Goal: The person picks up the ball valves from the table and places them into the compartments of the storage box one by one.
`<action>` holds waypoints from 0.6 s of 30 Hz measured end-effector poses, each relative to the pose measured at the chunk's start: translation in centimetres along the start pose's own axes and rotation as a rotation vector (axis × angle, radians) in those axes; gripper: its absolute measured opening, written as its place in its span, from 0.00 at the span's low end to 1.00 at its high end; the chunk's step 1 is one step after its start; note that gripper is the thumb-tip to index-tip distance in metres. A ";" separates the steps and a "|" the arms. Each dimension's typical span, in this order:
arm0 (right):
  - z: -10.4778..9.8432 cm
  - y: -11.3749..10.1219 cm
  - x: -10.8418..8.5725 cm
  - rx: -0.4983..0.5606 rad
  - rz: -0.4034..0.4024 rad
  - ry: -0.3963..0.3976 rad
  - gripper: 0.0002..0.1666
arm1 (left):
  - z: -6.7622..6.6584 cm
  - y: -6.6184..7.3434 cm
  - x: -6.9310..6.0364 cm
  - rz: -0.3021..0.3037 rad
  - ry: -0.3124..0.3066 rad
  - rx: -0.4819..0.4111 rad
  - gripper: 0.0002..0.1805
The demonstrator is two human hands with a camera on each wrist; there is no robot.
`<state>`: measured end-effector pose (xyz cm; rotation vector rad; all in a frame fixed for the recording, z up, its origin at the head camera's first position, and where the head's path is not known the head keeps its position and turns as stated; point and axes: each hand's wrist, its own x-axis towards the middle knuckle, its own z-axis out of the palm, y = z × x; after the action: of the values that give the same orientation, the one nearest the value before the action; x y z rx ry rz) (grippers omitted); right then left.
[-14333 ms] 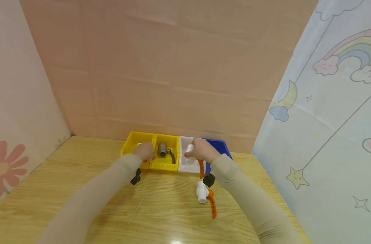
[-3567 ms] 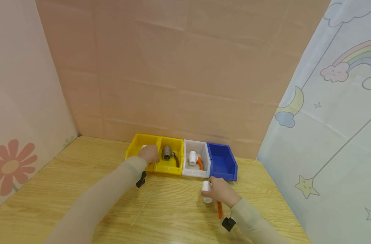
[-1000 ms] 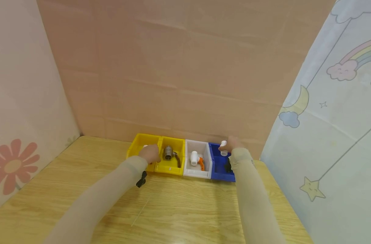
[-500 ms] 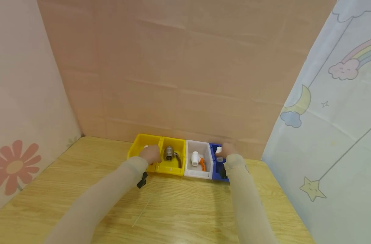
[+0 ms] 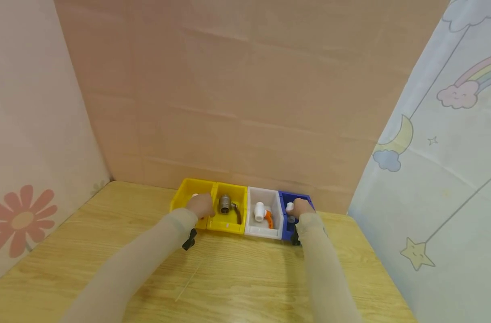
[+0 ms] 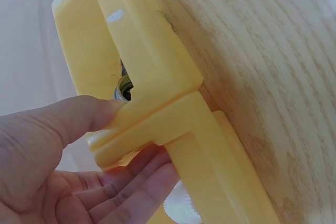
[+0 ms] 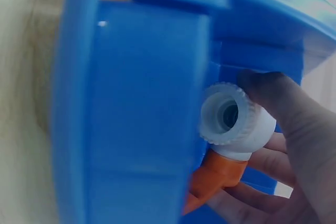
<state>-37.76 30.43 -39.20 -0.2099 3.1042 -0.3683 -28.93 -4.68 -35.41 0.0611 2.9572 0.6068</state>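
My right hand holds a white plastic ball valve with an orange lever down inside the blue bin. The thumb lies against the valve's body and the fingers reach round behind it. My left hand pinches the adjoining walls of the two yellow bins, thumb on one side and fingers on the other. A white ribbed fitting shows by those fingers in the left bin, mostly hidden. A metal valve lies in the second yellow bin.
Between the yellow and blue bins stands a white bin, with another white valve and its orange lever in it. The bins form a row near the back wall. A thin pale strip lies on the wooden table.
One white valve was set into the white bin. My right hand then took the other from the table to the blue bin and has lowered it inside. My left hand keeps its grip.
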 end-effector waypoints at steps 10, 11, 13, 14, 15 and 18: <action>1.5 -0.8 -0.3 0.014 0.019 0.004 0.14 | 0.3 -0.8 0.3 0.002 0.010 0.001 0.16; 1.5 -1.0 -0.3 0.015 0.020 0.007 0.13 | 0.3 -0.8 0.4 0.003 0.011 0.002 0.17; 1.6 -1.1 -0.3 0.024 0.024 0.014 0.11 | 0.2 -1.0 0.4 0.007 0.015 0.008 0.18; 1.7 -1.2 -0.3 0.032 0.029 0.012 0.11 | 0.2 -1.1 0.5 0.009 0.016 0.009 0.18; 1.8 -1.3 -0.2 0.036 0.029 0.008 0.10 | 0.3 -1.2 0.5 0.011 0.017 0.012 0.18; 2.3 -1.2 0.0 0.031 0.027 0.004 0.08 | 0.3 -1.5 0.7 0.014 0.017 0.011 0.18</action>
<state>-37.59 28.75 -41.16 -0.1673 3.0990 -0.4168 -29.60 -5.89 -36.37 0.0787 2.9792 0.5956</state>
